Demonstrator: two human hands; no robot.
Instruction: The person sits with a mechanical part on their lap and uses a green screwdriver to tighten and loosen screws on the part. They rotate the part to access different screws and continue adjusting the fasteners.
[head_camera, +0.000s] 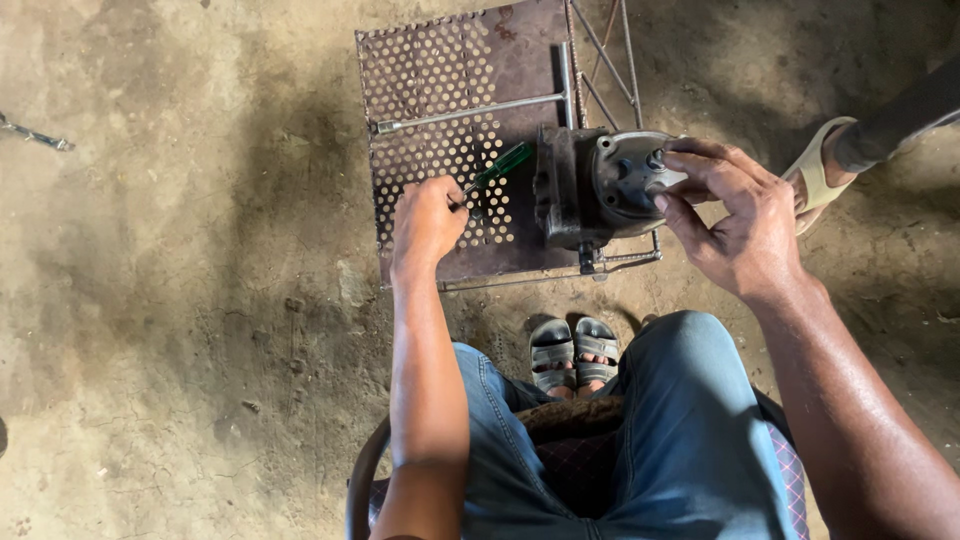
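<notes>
A dark, greasy metal engine part (590, 190) sits on the right side of a rusty perforated metal stand (440, 75). My right hand (735, 215) grips its rounded right end, fingers curled over the cover. My left hand (428, 220) is closed around a screwdriver with a green handle (498, 166), which lies over the perforated plate and points toward the part. A long steel socket wrench (470, 111) rests on the plate behind my left hand.
The stand stands on a cracked dirt floor (180, 300). Another person's sandalled foot (825, 165) is just right of the part. My own sandalled feet (573, 350) sit below the stand. A metal tool (35, 134) lies at far left.
</notes>
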